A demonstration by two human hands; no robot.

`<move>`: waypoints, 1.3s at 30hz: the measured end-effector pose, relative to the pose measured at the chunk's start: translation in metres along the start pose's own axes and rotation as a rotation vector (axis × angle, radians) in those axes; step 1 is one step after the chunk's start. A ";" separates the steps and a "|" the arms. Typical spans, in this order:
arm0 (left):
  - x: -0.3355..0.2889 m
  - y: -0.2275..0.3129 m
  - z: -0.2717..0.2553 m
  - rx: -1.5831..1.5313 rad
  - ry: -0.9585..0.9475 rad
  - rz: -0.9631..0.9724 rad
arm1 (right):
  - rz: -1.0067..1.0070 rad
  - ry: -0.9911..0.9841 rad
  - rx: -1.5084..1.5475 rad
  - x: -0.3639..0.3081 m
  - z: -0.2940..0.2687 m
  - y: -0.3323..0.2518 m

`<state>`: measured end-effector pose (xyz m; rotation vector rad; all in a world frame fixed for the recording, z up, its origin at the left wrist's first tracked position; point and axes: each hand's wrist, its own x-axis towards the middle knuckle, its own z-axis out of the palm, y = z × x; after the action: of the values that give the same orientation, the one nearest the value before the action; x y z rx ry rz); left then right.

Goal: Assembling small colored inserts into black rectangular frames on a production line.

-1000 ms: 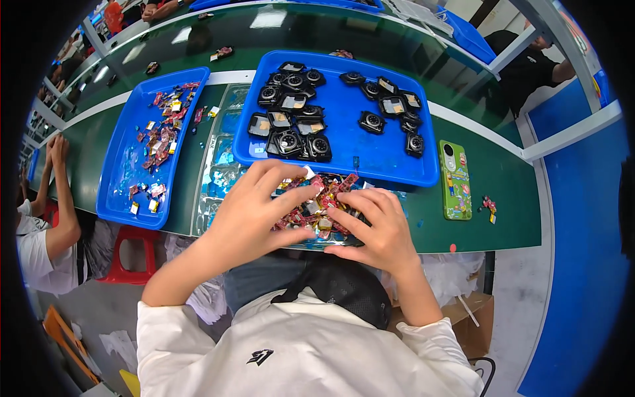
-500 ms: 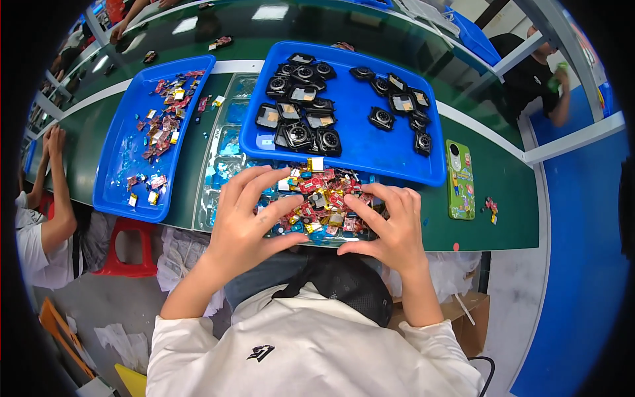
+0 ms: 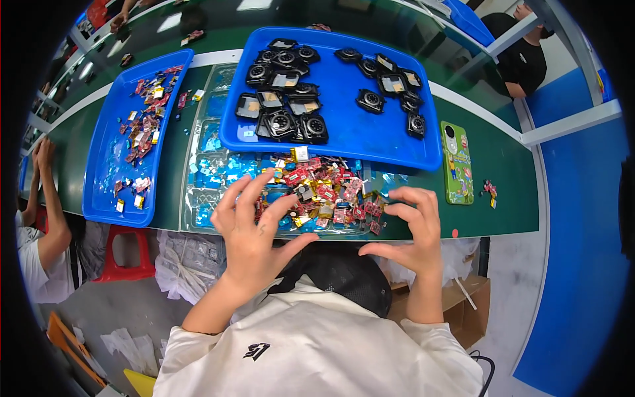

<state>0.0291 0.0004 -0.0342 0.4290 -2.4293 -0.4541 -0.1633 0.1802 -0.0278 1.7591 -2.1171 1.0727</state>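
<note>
A heap of small red circuit boards with yellow and silver battery cells point(image 3: 324, 193) lies in a clear plastic tray point(image 3: 202, 192) at the table's near edge. At the left side of the heap, my left hand point(image 3: 254, 231) has its fingers spread, with nothing visible in its grasp. On the other side, my right hand point(image 3: 413, 228) is held open, thumb and fingers apart, just off the right end of the heap. Beyond both hands is a blue tray point(image 3: 360, 142) bearing several black watch cases point(image 3: 281, 122), some showing round sensor backs.
Left of the clear tray stands another blue tray point(image 3: 99, 172) with scattered boards and cells. A phone in a green patterned case point(image 3: 458, 162) lies to the right, near a few loose parts point(image 3: 489, 190). Other people are at the left edge and upper right; a red stool point(image 3: 122, 255) stands below.
Both hands have drawn apart, the right one moving off the heap to the right. More of the heap shows between them. The view has shifted slightly.
</note>
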 end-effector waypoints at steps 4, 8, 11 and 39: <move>-0.003 0.004 0.000 0.062 0.026 -0.068 | 0.128 -0.058 0.017 -0.012 -0.002 0.000; -0.005 0.009 -0.002 -0.038 0.058 -0.061 | 0.105 -0.095 0.103 -0.013 -0.002 0.004; -0.009 0.011 0.001 -0.110 0.056 -0.054 | 0.193 -0.063 0.204 -0.010 0.000 0.004; 0.022 0.036 -0.002 -0.520 0.139 0.022 | 0.533 0.009 1.327 0.007 0.024 -0.043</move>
<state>0.0068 0.0231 -0.0068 0.1983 -2.0763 -0.9778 -0.1187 0.1583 -0.0239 1.3863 -1.9556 3.0904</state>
